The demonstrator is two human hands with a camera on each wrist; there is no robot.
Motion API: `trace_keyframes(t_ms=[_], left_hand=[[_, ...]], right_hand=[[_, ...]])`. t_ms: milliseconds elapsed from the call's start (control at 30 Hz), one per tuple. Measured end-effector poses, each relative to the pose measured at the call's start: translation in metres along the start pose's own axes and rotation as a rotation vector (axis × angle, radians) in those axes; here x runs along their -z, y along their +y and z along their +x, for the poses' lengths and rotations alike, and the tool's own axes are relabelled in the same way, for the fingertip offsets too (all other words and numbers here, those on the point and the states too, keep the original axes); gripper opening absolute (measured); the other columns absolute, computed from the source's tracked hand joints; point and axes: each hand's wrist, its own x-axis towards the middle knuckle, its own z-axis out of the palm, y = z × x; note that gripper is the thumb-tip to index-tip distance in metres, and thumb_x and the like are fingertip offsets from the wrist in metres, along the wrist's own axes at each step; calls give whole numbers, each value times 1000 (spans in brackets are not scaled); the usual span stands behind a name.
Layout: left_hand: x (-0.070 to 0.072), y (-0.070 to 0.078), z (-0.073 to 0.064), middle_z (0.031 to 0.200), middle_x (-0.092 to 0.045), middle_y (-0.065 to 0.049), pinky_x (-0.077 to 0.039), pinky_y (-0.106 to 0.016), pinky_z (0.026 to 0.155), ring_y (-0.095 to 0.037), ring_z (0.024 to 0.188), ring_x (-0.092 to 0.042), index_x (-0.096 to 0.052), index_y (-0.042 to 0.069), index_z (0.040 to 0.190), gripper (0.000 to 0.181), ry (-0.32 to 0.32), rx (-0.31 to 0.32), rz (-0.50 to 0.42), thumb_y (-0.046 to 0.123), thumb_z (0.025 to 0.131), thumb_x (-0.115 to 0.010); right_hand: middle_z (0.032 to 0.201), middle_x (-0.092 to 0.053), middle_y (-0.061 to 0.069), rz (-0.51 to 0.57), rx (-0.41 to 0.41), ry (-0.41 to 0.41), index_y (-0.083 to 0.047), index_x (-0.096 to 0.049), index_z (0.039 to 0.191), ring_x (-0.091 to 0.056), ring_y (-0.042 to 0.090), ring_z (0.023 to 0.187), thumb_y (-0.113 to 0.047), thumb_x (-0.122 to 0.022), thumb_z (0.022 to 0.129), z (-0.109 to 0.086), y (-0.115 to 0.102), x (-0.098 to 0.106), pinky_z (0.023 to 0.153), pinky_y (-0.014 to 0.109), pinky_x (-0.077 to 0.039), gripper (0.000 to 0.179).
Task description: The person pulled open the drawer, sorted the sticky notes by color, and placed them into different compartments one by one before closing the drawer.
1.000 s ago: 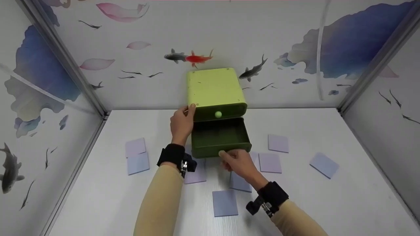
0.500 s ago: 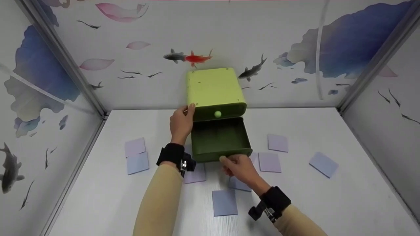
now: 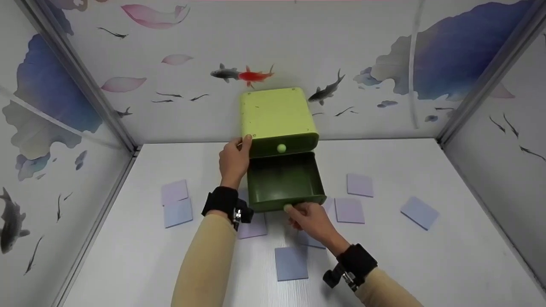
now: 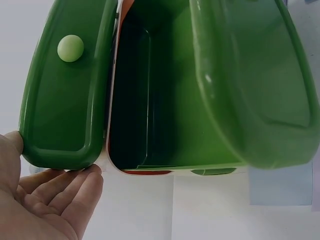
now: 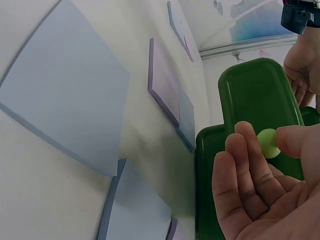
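Observation:
A small drawer cabinet with a lime-yellow top (image 3: 278, 113) and green drawer fronts stands at the back of the table. My left hand (image 3: 235, 162) holds its left side, thumb at the top front corner and fingers along the side. A dark green drawer (image 3: 283, 179) beneath the top one is pulled out, and its visible interior is bare. My right hand (image 3: 313, 221) pinches that drawer's round light green knob (image 5: 268, 143) between thumb and fingers. The top drawer front (image 4: 62, 105), with its own knob (image 4: 70, 48), is closed. Another green front (image 5: 209, 165) shows lower down in the right wrist view.
Flat lilac and blue square tiles lie scattered on the white table (image 3: 140, 256). A blue tile (image 3: 291, 263) is near the front, a lilac one (image 3: 349, 210) right of the drawer, and a pair (image 3: 177, 202) at left. Printed wall panels (image 3: 362, 42) enclose the table.
The drawer has come out farther toward me with my right hand on its knob, then stays nearly still. My left hand keeps its place on the cabinet.

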Motion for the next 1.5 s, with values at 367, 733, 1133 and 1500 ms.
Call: trace_keyframes(t_ms=[367, 733, 1133, 1500], left_hand=[[2, 1, -1, 130, -64, -13, -48, -43, 99, -28, 117, -62, -56, 8, 136, 58, 3, -7, -12, 52, 100, -44], [2, -1, -2, 131, -63, -13, -47, -43, 100, -28, 118, -61, -56, 9, 137, 57, 1, -23, -22, 51, 101, -44], [1, -2, -2, 131, -63, -14, -47, -43, 100, -28, 119, -61, -56, 8, 137, 57, 5, -28, -28, 50, 101, -44], [0, -4, -1, 133, -62, -13, -47, -43, 101, -28, 121, -60, -54, 8, 138, 59, -1, -24, -33, 52, 100, -44]], right_hand=[[79, -70, 3, -206, 108, -39, -4, -73, 100, -59, 12, 67, -22, -67, 92, -9, 9, 14, 62, 23, -48, 20], [82, -69, -1, -379, 73, 42, -11, -74, 92, -55, 10, 72, -10, -68, 89, -19, 33, 42, 65, 23, -47, 7], [93, -73, 6, -352, -22, 218, -7, -75, 101, -62, 12, 78, -11, -65, 92, -16, 47, 84, 69, 23, -51, 13], [117, -69, 21, -380, -84, 252, 2, -65, 122, -64, 34, 109, -14, -53, 100, -23, 57, 148, 88, 41, -53, 30]])
